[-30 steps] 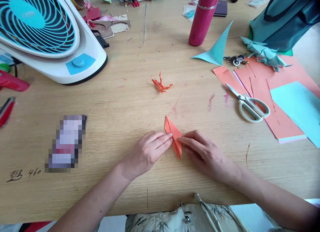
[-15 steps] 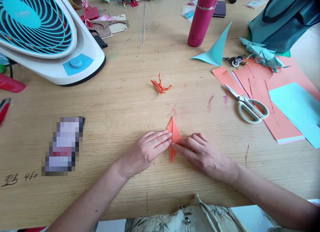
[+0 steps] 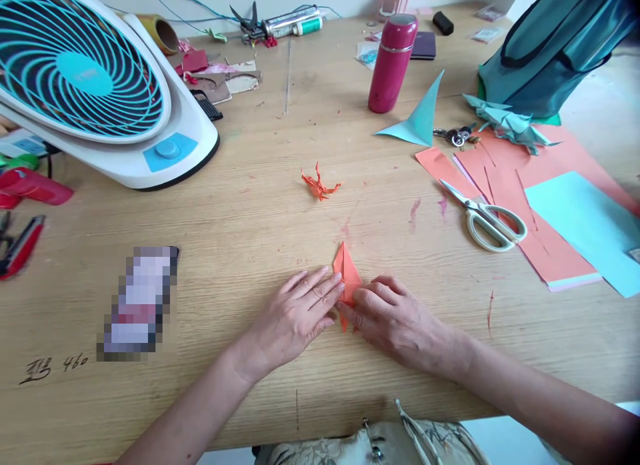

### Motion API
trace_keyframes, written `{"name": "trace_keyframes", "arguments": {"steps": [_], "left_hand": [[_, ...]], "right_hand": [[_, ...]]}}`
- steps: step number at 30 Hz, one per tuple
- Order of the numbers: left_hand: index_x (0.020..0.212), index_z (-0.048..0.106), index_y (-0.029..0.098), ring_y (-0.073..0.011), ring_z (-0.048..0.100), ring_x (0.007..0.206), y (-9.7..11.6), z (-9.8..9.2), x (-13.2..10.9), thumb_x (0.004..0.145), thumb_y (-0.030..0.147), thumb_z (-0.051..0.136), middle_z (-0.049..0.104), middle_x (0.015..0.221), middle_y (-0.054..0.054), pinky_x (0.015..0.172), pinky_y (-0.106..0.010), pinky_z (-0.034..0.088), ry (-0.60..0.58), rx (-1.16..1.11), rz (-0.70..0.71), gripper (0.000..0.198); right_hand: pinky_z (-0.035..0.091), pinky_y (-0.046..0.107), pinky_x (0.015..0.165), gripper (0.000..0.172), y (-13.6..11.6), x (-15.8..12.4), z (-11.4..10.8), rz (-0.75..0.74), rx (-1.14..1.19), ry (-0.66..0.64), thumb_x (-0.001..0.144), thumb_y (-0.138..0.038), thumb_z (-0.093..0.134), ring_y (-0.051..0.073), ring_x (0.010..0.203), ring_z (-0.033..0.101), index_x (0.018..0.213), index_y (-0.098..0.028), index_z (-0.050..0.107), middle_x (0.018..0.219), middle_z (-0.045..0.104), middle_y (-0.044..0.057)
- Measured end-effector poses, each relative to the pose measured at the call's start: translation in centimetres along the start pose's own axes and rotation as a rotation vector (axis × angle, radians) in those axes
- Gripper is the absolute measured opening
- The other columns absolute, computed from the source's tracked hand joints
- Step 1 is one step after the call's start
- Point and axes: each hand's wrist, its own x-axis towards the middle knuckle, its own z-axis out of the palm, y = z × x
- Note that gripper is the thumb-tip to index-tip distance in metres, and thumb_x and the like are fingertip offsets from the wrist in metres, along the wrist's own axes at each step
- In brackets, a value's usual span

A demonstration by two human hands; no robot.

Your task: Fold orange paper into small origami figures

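A narrow diamond of folded orange paper (image 3: 347, 268) lies on the table in front of me, its upper point away from me and a crease line down its middle. My left hand (image 3: 305, 308) rests flat, fingers stretched out, with the tips pressing on the paper's left side. My right hand (image 3: 387, 315) has curled fingers pinching the lower right edge; they cover part of the paper's lower half. Farther back sits a small orange origami figure (image 3: 319, 185) with thin raised limbs, touched by neither hand.
White-handled scissors (image 3: 493, 225) lie on orange paper sheets (image 3: 565, 251) at the right, beside a light-blue sheet (image 3: 590, 218). A pink bottle (image 3: 393, 68), a folded teal paper (image 3: 420, 121) and a teal bag (image 3: 540, 58) stand behind. At left are a fan (image 3: 175, 151) and a blurred-out phone (image 3: 137, 301).
My right fingers have curled in closer around the paper's lower right edge. My left fingers have spread a little. The camera view has tilted up and shifted left slightly.
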Motion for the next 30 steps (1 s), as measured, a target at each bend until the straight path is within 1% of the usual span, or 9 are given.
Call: {"name": "trace_keyframes", "arguments": {"steps": [6, 9, 12, 14, 15, 18, 23, 26, 30], "left_hand": [[0.149, 0.042, 0.010, -0.0336, 0.037, 0.147, 0.5, 0.1, -0.3, 0.101, 0.034, 0.050, 0.047, 0.155, -0.015, 0.114, -0.055, 0.040, -0.034, -0.022, -0.044, 0.055], [0.145, 0.047, 0.014, -0.0312, 0.036, 0.148, -0.3, 0.2, 0.1, 0.102, 0.030, 0.047, 0.050, 0.153, -0.013, 0.116, -0.055, 0.037, -0.036, -0.077, -0.015, 0.046], [0.135, 0.055, 0.016, -0.0281, 0.042, 0.145, -1.6, 0.2, 1.1, 0.103, 0.027, 0.045, 0.056, 0.148, -0.012, 0.117, -0.053, 0.037, -0.017, -0.151, 0.073, 0.036], [0.121, 0.062, 0.017, -0.0281, 0.046, 0.142, -2.3, 0.3, 1.8, 0.102, 0.028, 0.047, 0.060, 0.144, -0.011, 0.115, -0.050, 0.040, 0.040, -0.209, 0.110, 0.027], [0.119, 0.062, 0.017, -0.0275, 0.048, 0.141, -2.6, 0.3, 2.2, 0.102, 0.028, 0.047, 0.062, 0.142, -0.010, 0.114, -0.048, 0.041, 0.066, -0.235, 0.118, 0.025], [0.109, 0.063, 0.019, -0.0287, 0.054, 0.136, -2.8, 0.2, 2.8, 0.100, 0.035, 0.051, 0.067, 0.135, -0.009, 0.111, -0.046, 0.044, 0.115, -0.307, 0.104, 0.022], [0.104, 0.061, 0.020, -0.0318, 0.050, 0.138, -1.7, -0.4, 2.9, 0.096, 0.041, 0.057, 0.067, 0.135, -0.009, 0.112, -0.050, 0.042, 0.077, -0.345, 0.024, 0.023], [0.115, 0.059, 0.019, -0.0310, 0.051, 0.137, -1.3, -0.7, 2.8, 0.090, 0.026, 0.065, 0.066, 0.137, -0.010, 0.112, -0.049, 0.043, 0.044, -0.291, -0.005, 0.027], [0.125, 0.058, 0.019, -0.0271, 0.053, 0.136, -1.6, -1.1, 2.4, 0.091, 0.008, 0.058, 0.063, 0.141, -0.008, 0.112, -0.047, 0.044, 0.008, -0.207, 0.027, 0.036]], "right_hand": [[0.045, 0.042, 0.088, 0.028, -0.5, 0.0, -0.2, 0.011, 0.095, -0.004, 0.100, -0.027, 0.052, 0.023, 0.089, 0.054, 0.123, -0.017, 0.063, 0.093, 0.059, 0.007], [0.046, 0.042, 0.087, 0.026, 0.0, -0.2, -0.7, -0.037, 0.214, 0.055, 0.100, -0.027, 0.052, 0.023, 0.089, 0.055, 0.121, -0.017, 0.064, 0.093, 0.060, 0.008], [0.048, 0.042, 0.090, 0.026, 1.2, -0.2, -1.0, 0.085, 0.236, 0.129, 0.098, -0.017, 0.052, 0.026, 0.105, 0.058, 0.122, -0.014, 0.062, 0.117, 0.062, 0.015], [0.046, 0.046, 0.098, 0.033, 2.2, -0.1, -1.0, 0.157, 0.214, 0.129, 0.097, -0.018, 0.054, 0.029, 0.122, 0.053, 0.129, -0.014, 0.057, 0.135, 0.056, 0.019], [0.046, 0.046, 0.101, 0.035, 2.5, 0.0, -0.9, 0.171, 0.224, 0.115, 0.097, -0.020, 0.055, 0.029, 0.126, 0.052, 0.132, -0.016, 0.055, 0.137, 0.056, 0.018], [0.048, 0.044, 0.097, 0.029, 3.1, 0.2, -0.5, 0.132, 0.228, 0.068, 0.100, -0.024, 0.052, 0.027, 0.117, 0.059, 0.128, -0.017, 0.056, 0.127, 0.064, 0.015], [0.049, 0.039, 0.086, 0.023, 2.9, 0.5, -0.2, 0.063, 0.094, 0.091, 0.103, -0.022, 0.048, 0.024, 0.102, 0.062, 0.120, -0.014, 0.061, 0.118, 0.068, 0.014], [0.047, 0.037, 0.082, 0.021, 2.6, 0.8, -0.2, -0.004, -0.006, 0.107, 0.103, -0.020, 0.047, 0.023, 0.094, 0.063, 0.116, -0.013, 0.062, 0.111, 0.070, 0.014], [0.046, 0.037, 0.081, 0.020, 2.5, 1.3, -0.2, -0.035, 0.002, 0.123, 0.102, -0.022, 0.051, 0.022, 0.091, 0.062, 0.115, -0.015, 0.063, 0.108, 0.070, 0.012]]}}
